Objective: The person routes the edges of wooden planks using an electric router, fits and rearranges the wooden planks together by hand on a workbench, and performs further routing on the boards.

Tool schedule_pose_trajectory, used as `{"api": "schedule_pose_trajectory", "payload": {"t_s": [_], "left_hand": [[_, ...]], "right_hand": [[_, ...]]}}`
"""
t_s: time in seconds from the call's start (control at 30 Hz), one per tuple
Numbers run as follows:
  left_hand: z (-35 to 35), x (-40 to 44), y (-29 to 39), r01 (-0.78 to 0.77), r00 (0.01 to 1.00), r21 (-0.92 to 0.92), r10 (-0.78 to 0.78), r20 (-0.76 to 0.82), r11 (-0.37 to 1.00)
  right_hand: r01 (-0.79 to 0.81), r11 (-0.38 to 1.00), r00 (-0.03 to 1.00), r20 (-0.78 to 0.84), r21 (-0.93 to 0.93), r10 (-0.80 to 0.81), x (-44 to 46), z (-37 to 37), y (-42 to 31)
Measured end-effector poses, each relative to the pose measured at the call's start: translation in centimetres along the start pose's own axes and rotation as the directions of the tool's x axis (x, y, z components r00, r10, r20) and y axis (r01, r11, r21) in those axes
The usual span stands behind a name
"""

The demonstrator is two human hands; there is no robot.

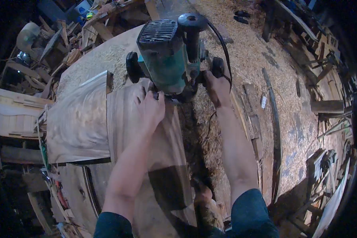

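Note:
A green and black plunge router [164, 59] stands at the edge of a wooden board [133, 115], its vented black motor cap on top. My left hand [151, 105] is closed at the near left of its base, fingers curled around a small dark part there. On the other side, my right hand [218, 89] grips the router low down, just below the right black knob [217, 66]; its fingertips are partly hidden. The left black knob [134, 66] is not held. The router's bit is out of sight.
A black power cord [226, 51] loops down the right side. Another wooden panel [77, 123] lies left of the board. Shavings [242, 51] cover the floor, with long wood strips [274, 131] on it. Scrap wood [325, 59] is piled at both sides. A bare foot [203, 192] shows below.

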State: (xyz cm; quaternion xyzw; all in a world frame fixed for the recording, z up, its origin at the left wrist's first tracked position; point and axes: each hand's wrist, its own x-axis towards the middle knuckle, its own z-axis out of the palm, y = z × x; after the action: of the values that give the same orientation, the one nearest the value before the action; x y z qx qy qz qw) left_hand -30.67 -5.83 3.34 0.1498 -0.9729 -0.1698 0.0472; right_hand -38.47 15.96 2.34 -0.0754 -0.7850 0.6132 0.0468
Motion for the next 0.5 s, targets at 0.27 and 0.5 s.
{"api": "schedule_pose_trajectory", "payload": {"t_s": [0.27,0.5], "left_hand": [[0.0,-3.9,-0.8,0.022,0.999,-0.027,-0.021,0.038,0.999],[-0.3,-6.9,-0.9,-0.011,1.0,-0.064,0.009,-0.03,0.998]], "right_hand": [[-0.024,0.993,0.999,-0.036,0.118,0.029,-4.3,-1.3,1.3],[0.031,0.99,0.999,0.017,0.135,-0.034,-7.4,-2.6,2.2]]}}
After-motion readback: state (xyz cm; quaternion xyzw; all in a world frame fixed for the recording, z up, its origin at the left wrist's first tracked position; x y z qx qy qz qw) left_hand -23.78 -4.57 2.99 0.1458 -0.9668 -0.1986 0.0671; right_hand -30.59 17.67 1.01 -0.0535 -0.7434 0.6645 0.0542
